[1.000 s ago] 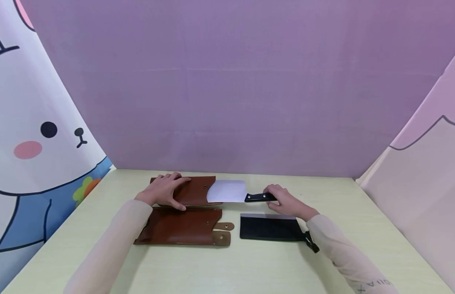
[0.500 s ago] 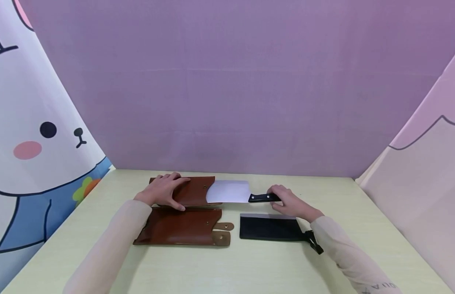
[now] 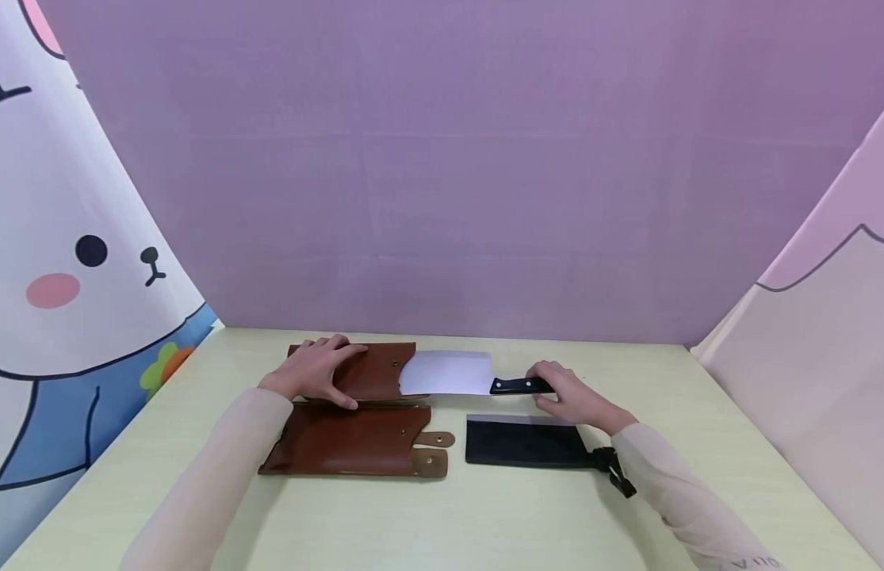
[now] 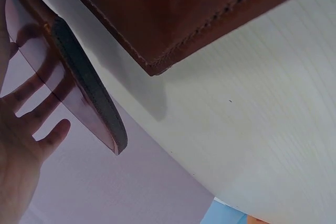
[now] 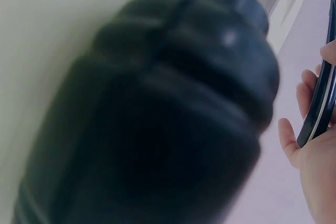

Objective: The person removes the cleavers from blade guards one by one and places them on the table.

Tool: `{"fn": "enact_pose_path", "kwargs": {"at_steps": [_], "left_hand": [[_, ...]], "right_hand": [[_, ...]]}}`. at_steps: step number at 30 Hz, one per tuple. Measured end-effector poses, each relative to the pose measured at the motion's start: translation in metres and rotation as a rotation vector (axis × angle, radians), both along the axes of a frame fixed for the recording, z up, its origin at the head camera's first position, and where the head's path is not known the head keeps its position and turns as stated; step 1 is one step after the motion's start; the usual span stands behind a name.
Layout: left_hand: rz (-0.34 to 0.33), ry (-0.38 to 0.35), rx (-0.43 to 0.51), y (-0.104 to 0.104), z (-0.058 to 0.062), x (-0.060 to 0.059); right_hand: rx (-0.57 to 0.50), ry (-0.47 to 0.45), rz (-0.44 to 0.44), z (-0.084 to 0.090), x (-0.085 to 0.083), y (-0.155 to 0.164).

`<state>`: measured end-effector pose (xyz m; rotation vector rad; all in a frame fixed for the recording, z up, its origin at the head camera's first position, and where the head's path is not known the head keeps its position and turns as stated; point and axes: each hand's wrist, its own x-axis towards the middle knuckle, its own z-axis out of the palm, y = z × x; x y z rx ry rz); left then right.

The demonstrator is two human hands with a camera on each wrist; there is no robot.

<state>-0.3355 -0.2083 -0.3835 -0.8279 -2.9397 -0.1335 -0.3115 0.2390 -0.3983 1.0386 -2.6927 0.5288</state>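
In the head view, my left hand (image 3: 313,371) rests across the far brown leather sheath (image 3: 380,371), thumb at the near edge. The left wrist view has its fingers straight and spread against the sheath's glossy face. My right hand (image 3: 568,395) holds a cleaver (image 3: 449,373) by its black riveted handle (image 3: 516,385). A wide part of the bright blade shows outside the sheath's mouth, its tip end hidden inside. Close to the right wrist camera looms a blurred black ribbed handle (image 5: 157,145), and the gripped handle (image 5: 317,103) appears at the right edge.
A second brown sheath (image 3: 356,440) with two snap straps (image 3: 430,462) lies nearer on the pale table (image 3: 384,523). Right of it is a dark-bladed cleaver (image 3: 523,444), partly under my right forearm. A purple backdrop (image 3: 442,174) rises behind the table.
My right hand has moved to the right with the cleaver, and more blade shows outside the sheath. My left hand and the sheath stay nearly in place.
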Motion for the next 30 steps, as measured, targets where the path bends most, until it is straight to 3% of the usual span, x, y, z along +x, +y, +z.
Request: {"fn": "enact_pose_path", "kwargs": {"at_steps": [30], "left_hand": [[0.006, 0.018, 0.003, -0.010, -0.004, 0.000]], "right_hand": [[-0.003, -0.003, -0.032, -0.003, 0.004, 0.022]]}}
